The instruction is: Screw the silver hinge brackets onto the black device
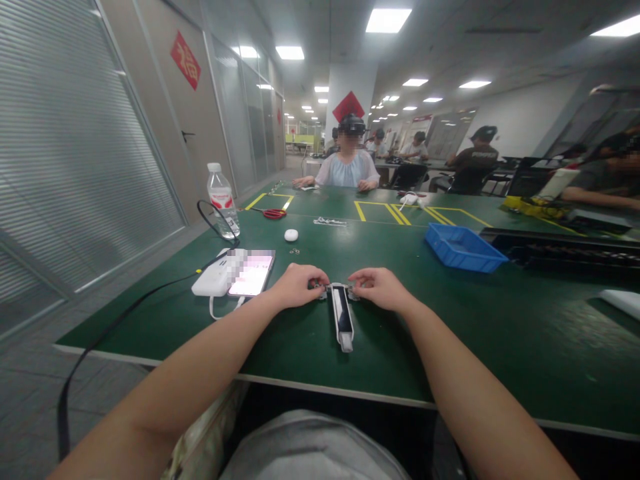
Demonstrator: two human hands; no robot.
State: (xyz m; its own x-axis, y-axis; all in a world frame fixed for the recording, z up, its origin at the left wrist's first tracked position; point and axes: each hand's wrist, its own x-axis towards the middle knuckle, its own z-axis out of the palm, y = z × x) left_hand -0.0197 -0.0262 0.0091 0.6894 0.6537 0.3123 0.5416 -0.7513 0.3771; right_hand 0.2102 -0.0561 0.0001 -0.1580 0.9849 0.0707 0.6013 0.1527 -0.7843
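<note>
A slim white device with a long dark panel point(343, 310) lies on the green table, its narrow end toward me. Small silvery metal pieces stick out on both sides of its far end. My left hand point(299, 285) pinches the metal piece on the left side point(321, 293) between thumb and fingers. On the other side, my right hand point(380, 288) has its fingertips closed on the matching metal piece point(353, 293). The fingers partly cover both pieces, so their exact shape is hard to make out.
Left are a lit phone point(253, 273), a white power bank point(210, 280) with cable, and a water bottle point(223, 200). Farther off lie a white earbud case point(291, 235), small rings point(295, 251) and red-handled scissors point(275, 214). A blue tray point(463, 248) stands right. A person sits opposite.
</note>
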